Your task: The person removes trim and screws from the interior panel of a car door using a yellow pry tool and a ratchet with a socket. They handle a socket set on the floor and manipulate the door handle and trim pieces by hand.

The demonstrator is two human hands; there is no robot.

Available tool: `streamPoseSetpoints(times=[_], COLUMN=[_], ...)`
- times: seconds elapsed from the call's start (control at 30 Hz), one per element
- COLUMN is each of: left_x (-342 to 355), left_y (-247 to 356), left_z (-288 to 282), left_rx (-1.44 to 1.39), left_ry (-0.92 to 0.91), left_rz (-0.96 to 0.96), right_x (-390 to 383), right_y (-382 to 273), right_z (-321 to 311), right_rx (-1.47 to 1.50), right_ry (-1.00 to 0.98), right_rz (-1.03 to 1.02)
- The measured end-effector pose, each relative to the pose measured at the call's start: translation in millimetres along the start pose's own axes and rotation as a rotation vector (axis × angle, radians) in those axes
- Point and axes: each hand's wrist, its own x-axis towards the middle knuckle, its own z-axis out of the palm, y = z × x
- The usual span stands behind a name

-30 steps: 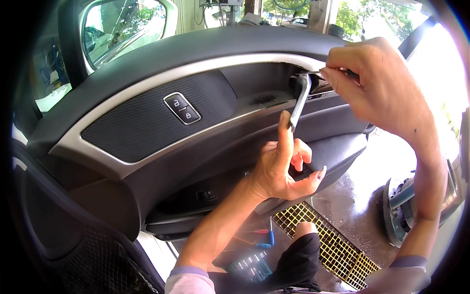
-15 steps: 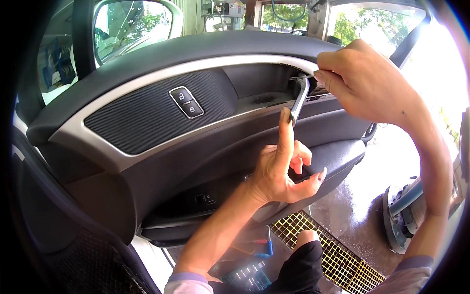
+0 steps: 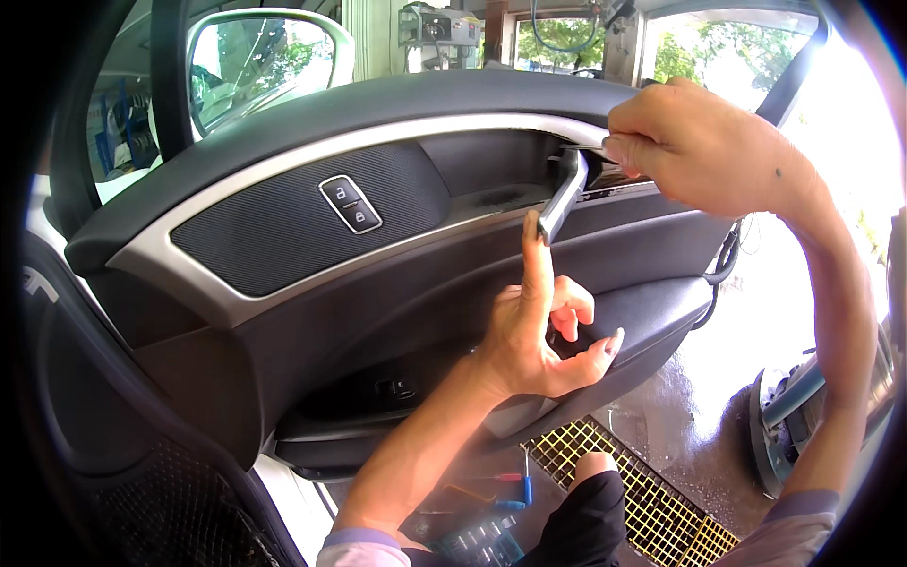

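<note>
A dark car door panel (image 3: pixel 378 312) fills the view, with a silver trim strip (image 3: pixel 283 161) across it. A silver inner door handle (image 3: pixel 564 198) hangs tilted out of its recess. My left hand (image 3: pixel 543 340) is below it, index finger straight up and touching the handle's lower end, the other fingers loosely curled and holding nothing. My right hand (image 3: pixel 699 142) is at the handle's top, fingertips pinched on a thin metal piece (image 3: pixel 574 148) that pokes into the recess.
A lock switch (image 3: pixel 350 203) sits in the textured insert. The side mirror (image 3: pixel 255 66) is at the upper left. Below are a yellow floor grate (image 3: pixel 652 491) on wet concrete, a blue-handled tool (image 3: pixel 526 482), and my dark-clothed knee (image 3: pixel 586 510).
My left index finger has slid up to the handle's lower tip. My right hand stays pinched at the handle's top. The view has shifted slightly.
</note>
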Motion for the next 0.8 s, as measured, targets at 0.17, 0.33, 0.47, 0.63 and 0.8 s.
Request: streamPoseSetpoints(times=[0.17,0.33,0.47,0.63,0.8], left_x=[-1.9,-0.5,0.7,0.5,-0.9], left_y=[-2.5,0.1,-2.7,-2.5,1.1], left_z=[0.0,0.4,0.4,3.0,-0.4], left_rx=[0.051,0.044,0.042,0.039,0.044], left_ry=[-0.002,-0.005,0.039,0.038,-0.017], left_rz=[0.024,0.004,0.03,0.026,-0.02], right_x=[5.4,11.1,11.2,15.1,21.5], right_y=[-3.9,14.1,-5.3,-23.5,-35.5], right_z=[-5.9,-0.6,-2.9,-18.1,-17.3], right_rx=[0.091,-0.281,-0.289,-0.375,-0.267], right_ry=[-0.096,0.029,-0.032,-0.109,0.004], right_rz=[0.132,-0.411,-0.251,-0.106,0.046])
